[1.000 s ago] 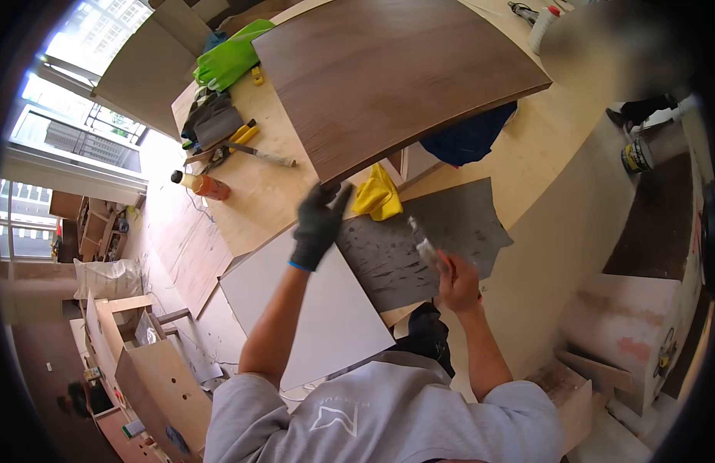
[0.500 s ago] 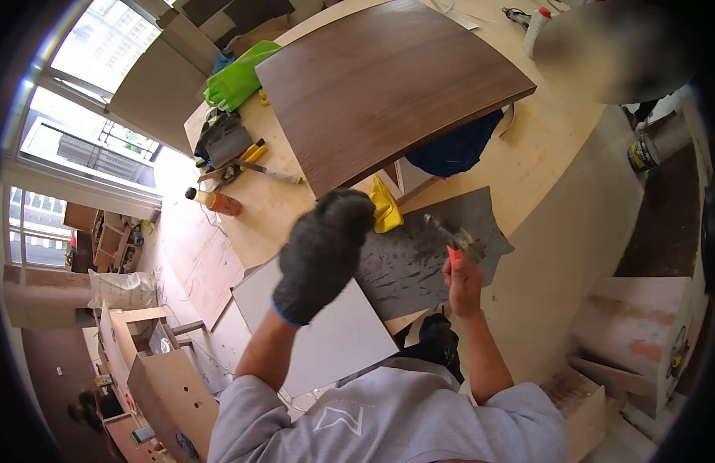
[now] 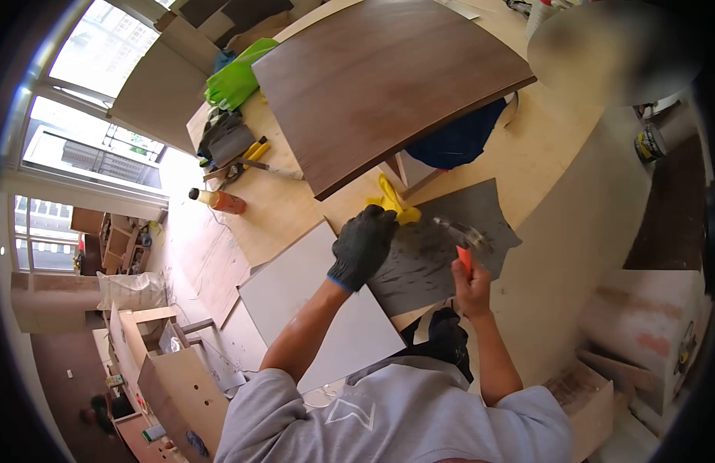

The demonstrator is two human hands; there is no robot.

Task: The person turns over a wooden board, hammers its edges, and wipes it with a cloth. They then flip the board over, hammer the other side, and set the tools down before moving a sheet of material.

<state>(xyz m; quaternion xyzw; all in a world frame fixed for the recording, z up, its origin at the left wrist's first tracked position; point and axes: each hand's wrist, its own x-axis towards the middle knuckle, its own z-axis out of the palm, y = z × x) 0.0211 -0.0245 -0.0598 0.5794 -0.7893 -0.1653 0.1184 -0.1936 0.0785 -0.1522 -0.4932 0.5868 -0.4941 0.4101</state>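
My left hand (image 3: pixel 363 245), in a dark work glove with a blue cuff, is closed at a crumpled yellow cloth (image 3: pixel 406 214). Its fingertips overlap the cloth's near edge and hide part of the grip. My bare right hand (image 3: pixel 471 287) is wrapped round the orange handle of a hammer (image 3: pixel 464 235), its metal head raised over a dark grey sheet (image 3: pixel 431 266) and slightly blurred. A white panel (image 3: pixel 319 301) lies under my left forearm. Beyond both hands a large brown wood-grain panel (image 3: pixel 396 85) rests raised on a pale support, with dark blue material below it.
An orange bottle with a black cap (image 3: pixel 218 201) stands at the worktable's left edge. Behind it lie yellow-handled tools (image 3: pixel 257 148) and a green bag (image 3: pixel 238 77). To the right are a paint can (image 3: pixel 649 144) and wooden boxes (image 3: pixel 577 401). A person (image 3: pixel 106 413) is at the lower left.
My left hand has moved right and down to the yellow cloth, which now spreads differently. The hammer and right hand have shifted slightly right and down in view.
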